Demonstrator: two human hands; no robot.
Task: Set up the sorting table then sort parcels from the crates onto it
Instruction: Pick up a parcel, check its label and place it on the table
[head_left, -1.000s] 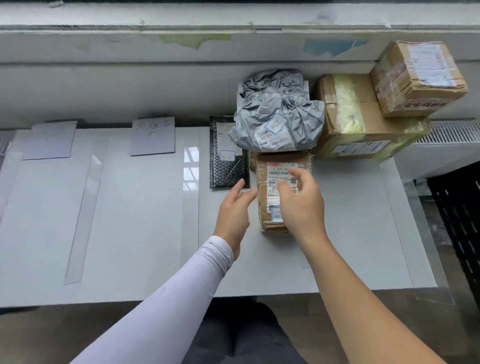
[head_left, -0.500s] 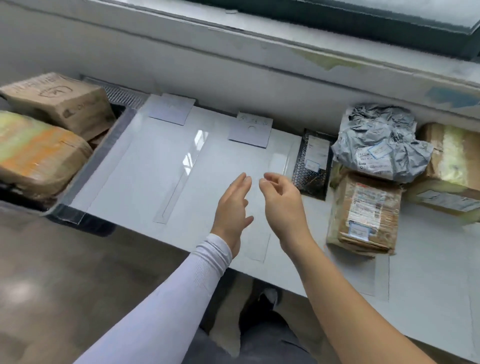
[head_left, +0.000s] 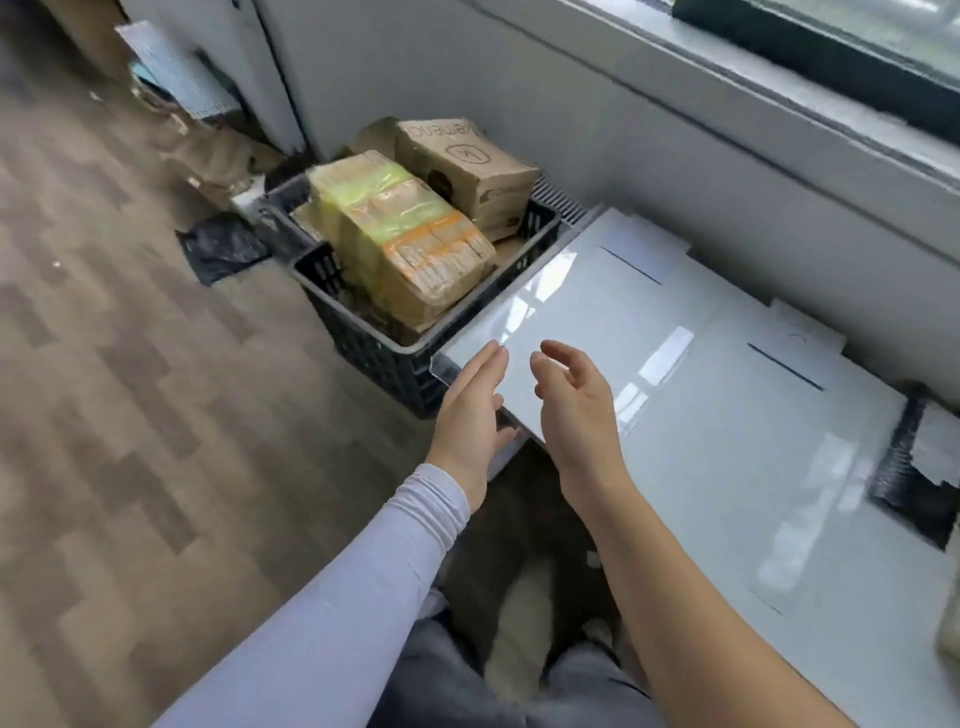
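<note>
Brown taped parcels (head_left: 410, 244) wait in the black crate (head_left: 374, 353) beside my sorting table (head_left: 727, 467), left hand (head_left: 470, 410) and right hand (head_left: 574, 410) loose, empty, sorting unfinished.

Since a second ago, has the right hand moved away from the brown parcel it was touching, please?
Yes. The right hand has left that parcel, which is now out of view, and moved leftward along the white table to its left end, near the black crate.
</note>
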